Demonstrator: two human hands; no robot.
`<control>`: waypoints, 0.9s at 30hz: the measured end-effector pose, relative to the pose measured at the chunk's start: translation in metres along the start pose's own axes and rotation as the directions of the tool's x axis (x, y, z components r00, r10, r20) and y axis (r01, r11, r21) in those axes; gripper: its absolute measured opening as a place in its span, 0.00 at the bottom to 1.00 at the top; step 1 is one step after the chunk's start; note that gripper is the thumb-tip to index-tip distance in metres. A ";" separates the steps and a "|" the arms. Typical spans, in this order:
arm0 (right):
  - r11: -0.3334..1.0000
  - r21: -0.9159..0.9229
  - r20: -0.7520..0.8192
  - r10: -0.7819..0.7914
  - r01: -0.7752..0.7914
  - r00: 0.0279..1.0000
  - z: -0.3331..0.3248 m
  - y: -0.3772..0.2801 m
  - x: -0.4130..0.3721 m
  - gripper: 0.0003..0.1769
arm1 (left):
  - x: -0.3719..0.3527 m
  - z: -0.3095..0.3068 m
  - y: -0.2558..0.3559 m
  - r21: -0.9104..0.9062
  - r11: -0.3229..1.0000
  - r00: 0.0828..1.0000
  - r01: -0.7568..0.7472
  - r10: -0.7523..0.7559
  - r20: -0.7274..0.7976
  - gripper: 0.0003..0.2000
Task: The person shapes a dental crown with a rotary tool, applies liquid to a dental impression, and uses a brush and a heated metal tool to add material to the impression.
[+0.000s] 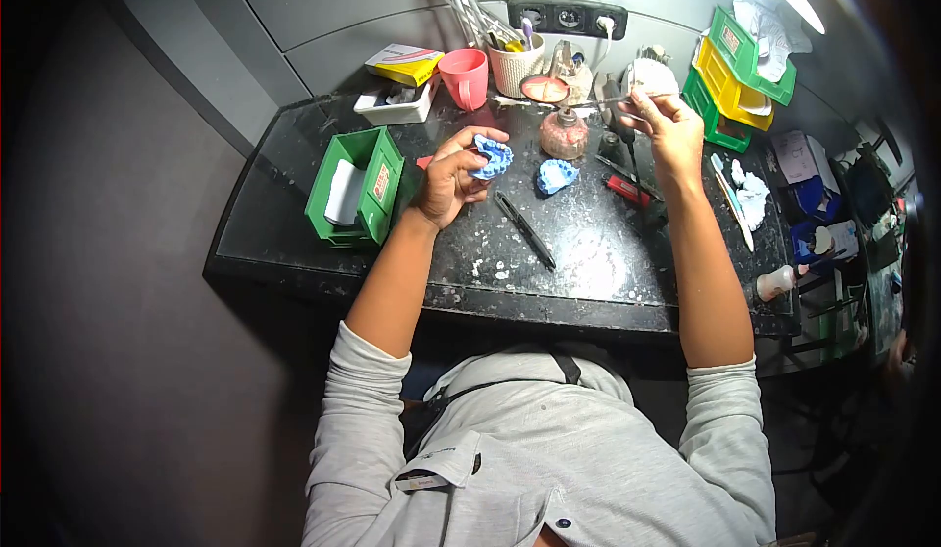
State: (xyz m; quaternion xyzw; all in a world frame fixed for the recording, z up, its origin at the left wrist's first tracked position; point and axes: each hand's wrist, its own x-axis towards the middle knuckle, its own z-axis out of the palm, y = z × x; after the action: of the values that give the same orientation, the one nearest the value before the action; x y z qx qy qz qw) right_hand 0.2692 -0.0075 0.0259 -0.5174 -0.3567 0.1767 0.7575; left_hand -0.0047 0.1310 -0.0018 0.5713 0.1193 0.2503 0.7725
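The left hand (453, 176) grips the blue dental cast (493, 158) above the bench (588, 248), the right hand (671, 127) pinches a thin instrument (610, 103); the cast appears light, rigid and brittle, so hold it by its base.

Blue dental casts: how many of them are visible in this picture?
2. One blue dental cast is in the left hand; the second cast lies on the black bench beside it. Others may hide in the green bin.
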 end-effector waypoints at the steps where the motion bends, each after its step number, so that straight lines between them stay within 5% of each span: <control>1: 0.999 0.030 -0.011 0.013 -0.012 1.000 0.001 -0.001 0.001 0.12 | 0.000 0.000 0.000 0.021 1.000 1.000 -0.011 0.010 0.003 0.25; 7: 0.986 0.163 0.001 -0.019 0.019 1.000 0.010 0.003 0.005 0.10 | 0.001 0.003 -0.002 -0.001 1.000 0.999 -0.029 0.029 0.044 0.26; 20: 0.999 0.039 -0.103 0.020 -0.016 0.994 -0.002 0.016 0.013 0.09 | 0.002 0.001 -0.007 -0.005 0.997 0.995 -0.079 0.079 0.067 0.26; 26: 1.000 0.028 -0.091 0.000 0.002 0.996 -0.001 0.015 0.012 0.09 | 0.005 0.006 -0.013 0.200 0.974 0.994 -0.104 0.105 0.007 0.32; 27: 1.000 0.029 -0.091 0.001 0.002 0.996 0.000 0.015 0.012 0.09 | 0.011 -0.001 -0.026 0.358 0.916 0.981 -0.179 0.196 -0.010 0.31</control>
State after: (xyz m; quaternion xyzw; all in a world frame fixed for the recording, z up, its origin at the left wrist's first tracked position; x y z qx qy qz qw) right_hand 0.2789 0.0056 0.0167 -0.5137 -0.3193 0.1577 0.7805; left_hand 0.0104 0.1315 -0.0252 0.7044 0.1249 0.3105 0.6260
